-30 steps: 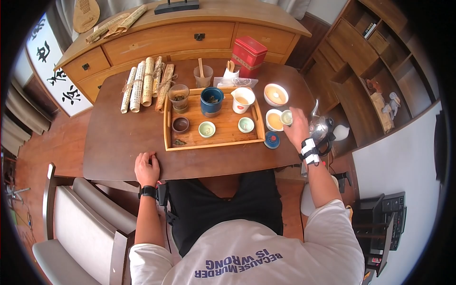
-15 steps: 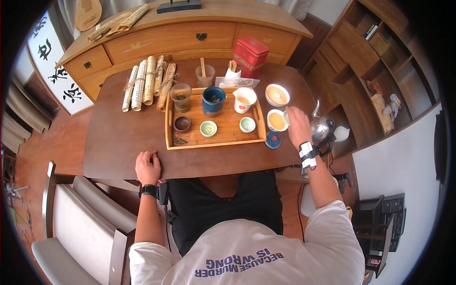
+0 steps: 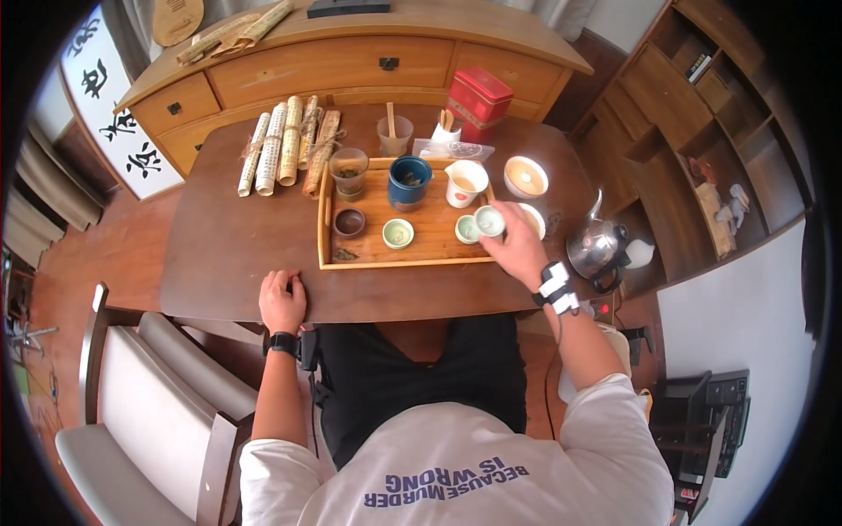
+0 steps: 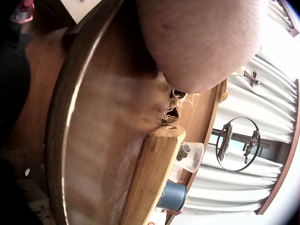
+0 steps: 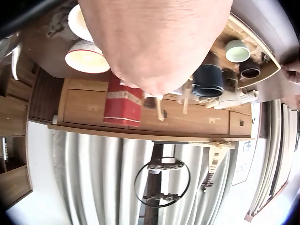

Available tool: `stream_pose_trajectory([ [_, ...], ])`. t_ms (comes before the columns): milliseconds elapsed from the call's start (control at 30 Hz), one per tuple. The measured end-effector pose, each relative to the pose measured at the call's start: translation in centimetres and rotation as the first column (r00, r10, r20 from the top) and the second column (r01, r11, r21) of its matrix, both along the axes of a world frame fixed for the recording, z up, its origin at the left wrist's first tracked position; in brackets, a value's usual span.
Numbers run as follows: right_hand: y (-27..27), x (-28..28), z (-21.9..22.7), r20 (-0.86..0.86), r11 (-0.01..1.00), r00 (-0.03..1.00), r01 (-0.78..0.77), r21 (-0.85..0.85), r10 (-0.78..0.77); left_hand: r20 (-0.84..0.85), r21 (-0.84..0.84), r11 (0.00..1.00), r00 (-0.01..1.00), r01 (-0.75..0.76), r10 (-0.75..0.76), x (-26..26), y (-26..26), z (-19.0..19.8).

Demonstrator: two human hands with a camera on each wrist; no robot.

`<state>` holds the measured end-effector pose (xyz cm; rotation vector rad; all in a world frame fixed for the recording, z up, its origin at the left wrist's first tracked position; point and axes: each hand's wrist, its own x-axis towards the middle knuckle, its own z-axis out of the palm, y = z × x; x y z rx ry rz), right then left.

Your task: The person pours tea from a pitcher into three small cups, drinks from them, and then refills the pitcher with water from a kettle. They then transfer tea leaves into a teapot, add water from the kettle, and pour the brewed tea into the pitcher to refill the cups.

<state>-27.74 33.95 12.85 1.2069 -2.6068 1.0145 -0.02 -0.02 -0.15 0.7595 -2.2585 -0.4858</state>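
The fingers of the right hand pinch a small pale-green cup at the right end of the tray, just right of a matching cup, contact unclear, while the left hand rests relaxed, farther off, at the near edge of the table.

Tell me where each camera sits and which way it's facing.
Head: worn on the head, facing forward and down at the tray; arms, left hand, right hand, shirt and trousers show.
Left wrist: worn there, picture sideways, facing across the table to the curtains; left hand at top.
Right wrist: worn there, picture upside down, facing the red box, drawers and curtains; right hand at top, left hand at right edge.
Shared: head and right wrist both show the red box.
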Motion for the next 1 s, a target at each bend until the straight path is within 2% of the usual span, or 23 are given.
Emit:
stream_pose_trajectory([
  [167,-4.0,0.8,-2.9,-0.162,0.99,0.979,-0.113,0.086,0.125,-0.019,0.003,1.0,1.0,0.001,-0.001,-0.1,0.1,0.1],
  [367,-6.5,1.4,-4.6,-0.208,0.978,0.97,-0.084,0.192,0.124,-0.001,0.006,1.0,1.0,-0.001,0.001,0.0,0.0,0.1],
  [400,-6.5,1.1,-5.1,-0.185,0.966,0.975,-0.079,0.244,0.126,0.001,0.011,1.0,1.0,0.0,0.0,0.0,0.0,0.1],
  [600,-6.6,1.1,-7.1,-0.194,0.957,0.972,-0.07,0.283,0.129,0.006,0.016,1.0,1.0,-0.006,0.006,0.0,0.1,0.1],
  [700,-7.4,1.8,-6.0,-0.24,0.971,0.962,-0.075,0.228,0.131,0.001,0.001,1.0,1.0,-0.006,0.006,0.0,0.0,0.1],
  [800,-9.1,3.1,-4.6,-0.181,0.976,0.968,-0.147,0.16,0.175,0.013,0.013,1.0,1.0,0.001,-0.002,0.0,0.2,0.4],
  [933,-11.4,4.1,-5.7,-0.188,0.968,0.966,-0.135,0.213,0.176,0.024,0.018,1.0,1.0,-0.001,0.001,0.0,0.2,0.6],
  [1000,-12.0,4.2,-6.1,-0.135,0.96,0.977,-0.129,0.247,0.166,0.019,0.021,1.0,1.0,-0.003,0.003,-0.1,0.2,0.5],
])
